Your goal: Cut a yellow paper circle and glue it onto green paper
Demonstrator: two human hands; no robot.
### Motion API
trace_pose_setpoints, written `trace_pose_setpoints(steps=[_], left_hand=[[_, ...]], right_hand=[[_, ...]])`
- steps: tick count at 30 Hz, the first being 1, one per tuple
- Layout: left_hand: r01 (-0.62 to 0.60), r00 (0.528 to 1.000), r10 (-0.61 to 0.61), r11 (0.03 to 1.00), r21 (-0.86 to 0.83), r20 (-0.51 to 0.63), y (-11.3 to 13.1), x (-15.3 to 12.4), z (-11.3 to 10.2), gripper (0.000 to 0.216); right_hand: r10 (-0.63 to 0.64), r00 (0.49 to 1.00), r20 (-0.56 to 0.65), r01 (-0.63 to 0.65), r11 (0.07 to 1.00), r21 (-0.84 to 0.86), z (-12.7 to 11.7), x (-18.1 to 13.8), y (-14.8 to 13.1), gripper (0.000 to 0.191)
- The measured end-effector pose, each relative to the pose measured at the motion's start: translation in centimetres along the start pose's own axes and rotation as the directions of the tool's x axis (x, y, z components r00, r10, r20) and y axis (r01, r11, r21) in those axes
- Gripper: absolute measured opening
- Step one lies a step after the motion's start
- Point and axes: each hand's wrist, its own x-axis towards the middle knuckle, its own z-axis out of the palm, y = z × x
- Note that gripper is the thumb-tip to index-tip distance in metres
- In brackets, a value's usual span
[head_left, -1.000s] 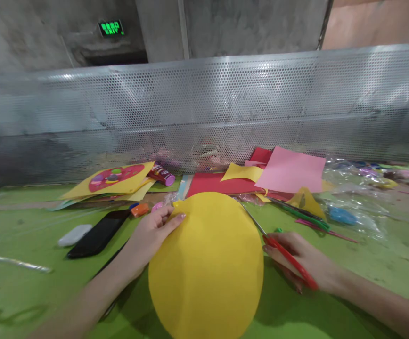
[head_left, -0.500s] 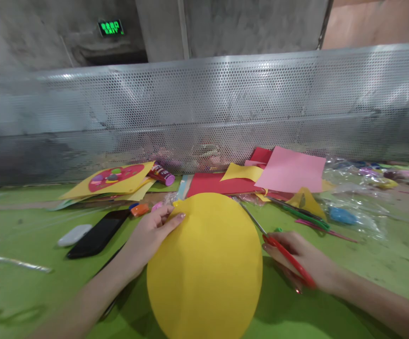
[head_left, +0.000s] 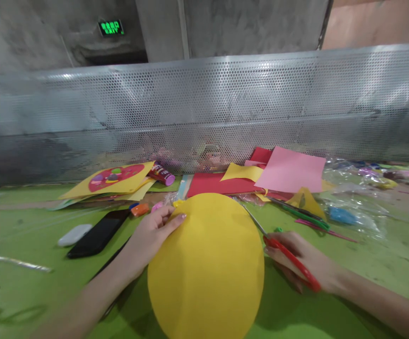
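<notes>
A large rounded sheet of yellow paper (head_left: 208, 268) stands up in front of me, above the green table. My left hand (head_left: 157, 228) pinches its upper left edge, thumb on the near face and fingers behind. Along the upper right edge, my right hand (head_left: 294, 259) grips a pair of scissors (head_left: 292, 261) by the red handles. The scissors' metal blades point up and left, with their tips partly behind the paper's edge. Whether the blades touch the paper I cannot tell.
Left of the paper lie a black phone (head_left: 100, 234), a white case (head_left: 75, 235) and a yellow card with a red heart (head_left: 110, 179). Pink paper (head_left: 292, 169), green-handled scissors (head_left: 306, 217) and a blue lump in plastic (head_left: 342, 215) lie right. A perforated metal panel (head_left: 204, 103) stands behind.
The yellow paper has shifted very slightly to the right. My right hand and the scissors have turned a little; my left hand keeps its hold.
</notes>
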Motion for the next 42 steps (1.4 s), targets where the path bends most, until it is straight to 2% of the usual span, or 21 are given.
trace_pose_setpoints(steps=[12, 20, 32, 35, 42], left_hand=[[-0.008, 1.000, 0.008, 0.999, 0.033, 0.005, -0.1, 0.0, -0.1, 0.032], [-0.003, 1.000, 0.003, 1.000, 0.029, 0.001, 0.0, -0.1, -0.1, 0.032], [-0.007, 1.000, 0.007, 1.000, -0.012, 0.005, -0.2, 0.1, -0.2, 0.034], [-0.004, 1.000, 0.005, 1.000, -0.018, 0.014, -0.2, 0.1, -0.2, 0.034], [0.002, 1.000, -0.002, 1.000, -0.014, 0.010, 0.3, 0.0, -0.1, 0.030]], right_hand=[[-0.005, 1.000, 0.022, 0.005, 1.000, 0.012, -0.2, 0.0, 0.4, 0.029], [0.028, 1.000, -0.014, -0.028, 0.999, 0.041, -0.1, 0.1, 0.5, 0.028], [0.023, 0.999, -0.036, -0.026, 0.994, -0.102, -0.3, 0.0, -0.2, 0.031], [-0.019, 0.997, -0.072, 0.007, 0.988, -0.153, -0.5, 0.0, -0.5, 0.030], [-0.038, 0.998, -0.041, 0.029, 0.983, -0.181, -0.4, 0.1, -0.7, 0.031]])
